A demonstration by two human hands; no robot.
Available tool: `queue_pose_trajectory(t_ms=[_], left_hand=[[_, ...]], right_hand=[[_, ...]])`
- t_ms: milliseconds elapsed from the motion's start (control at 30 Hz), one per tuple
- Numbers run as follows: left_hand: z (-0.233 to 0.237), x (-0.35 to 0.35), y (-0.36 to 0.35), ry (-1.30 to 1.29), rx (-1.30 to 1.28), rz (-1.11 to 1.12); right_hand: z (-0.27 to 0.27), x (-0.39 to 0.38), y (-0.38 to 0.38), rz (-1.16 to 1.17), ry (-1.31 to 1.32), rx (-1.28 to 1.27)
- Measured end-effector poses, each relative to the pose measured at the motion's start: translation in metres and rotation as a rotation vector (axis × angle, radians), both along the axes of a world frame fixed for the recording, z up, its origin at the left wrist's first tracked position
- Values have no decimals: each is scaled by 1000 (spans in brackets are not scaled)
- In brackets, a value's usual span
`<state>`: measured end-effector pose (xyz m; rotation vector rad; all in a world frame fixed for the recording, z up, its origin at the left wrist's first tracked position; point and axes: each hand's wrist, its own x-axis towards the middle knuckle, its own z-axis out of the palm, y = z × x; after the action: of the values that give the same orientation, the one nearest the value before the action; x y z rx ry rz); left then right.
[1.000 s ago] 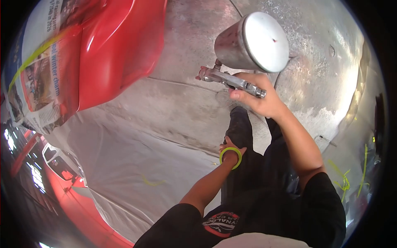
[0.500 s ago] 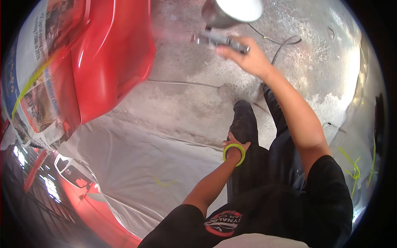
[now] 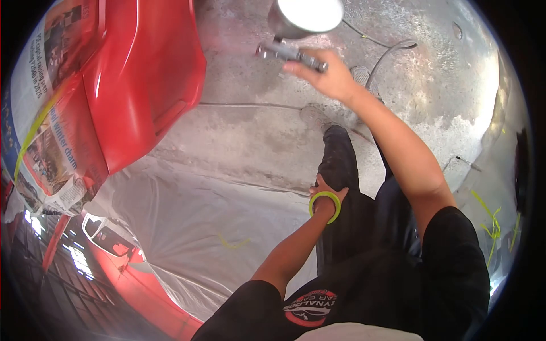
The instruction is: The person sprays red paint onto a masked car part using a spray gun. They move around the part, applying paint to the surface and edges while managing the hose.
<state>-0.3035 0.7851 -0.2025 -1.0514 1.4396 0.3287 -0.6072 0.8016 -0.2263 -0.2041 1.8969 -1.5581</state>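
Observation:
A metal spray gun with a wide cup on top, whitish inside, is held in my right hand, fingers wrapped round its handle. Its nozzle points left at a glossy red car panel, with a gap between them. A faint reddish haze hangs before the nozzle. My left hand rests on the knee of my dark trousers, fingers spread, holding nothing. A yellow-green ring circles that wrist.
Newspaper with yellow-green tape covers the area left of the panel. Grey sheeting lies below it. A hose and a thin cable run over the concrete floor. More sheeting hangs at the right.
My right hand and the spray gun have shifted slightly left and remain a little away from the panel. The view has moved slightly. My left hand stays on the knee.

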Motion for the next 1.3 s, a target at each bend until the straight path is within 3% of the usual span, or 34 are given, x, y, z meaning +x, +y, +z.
queue_pose_trajectory(t_ms=[133, 233, 333, 467, 500, 600, 700, 800, 900, 1033, 1133, 1233, 1300], left_hand=[[-2, 3, 1, 3, -4, -11], [-3, 6, 3, -15, -11, -21], [0, 9, 3, -11, -2, 16], [0, 19, 6, 3, -1, 31], [-1, 22, 6, 4, 3, 37], [2, 21, 7, -11, 37, 59], [4, 20, 6, -27, 56, 78], [2, 27, 9, -15, 64, 90], [-3, 36, 13, -13, 74, 115], [-1, 37, 14, -22, 90, 150], [-2, 39, 16, -13, 70, 132], [-3, 43, 17, 7, 67, 142], [-6, 43, 18, 0, 66, 135]], right_hand=[[5, 37, 6, 249, 41, -33], [1, 47, 5, 300, -15, 26], [-6, 40, -4, 101, -107, 86], [-34, 42, -24, -232, 148, 66], [-37, 44, -27, -245, 220, 59], [-17, 53, -24, 25, 37, 92], [12, 79, -25, 209, -90, -37], [27, 111, -32, 125, 1, -190], [21, 136, -35, -50, -8, -132], [37, 106, -41, -79, -438, 1], [26, 108, -54, -196, -403, 117], [39, 121, -59, -227, -505, -81], [54, 138, -56, -152, -358, -215]])
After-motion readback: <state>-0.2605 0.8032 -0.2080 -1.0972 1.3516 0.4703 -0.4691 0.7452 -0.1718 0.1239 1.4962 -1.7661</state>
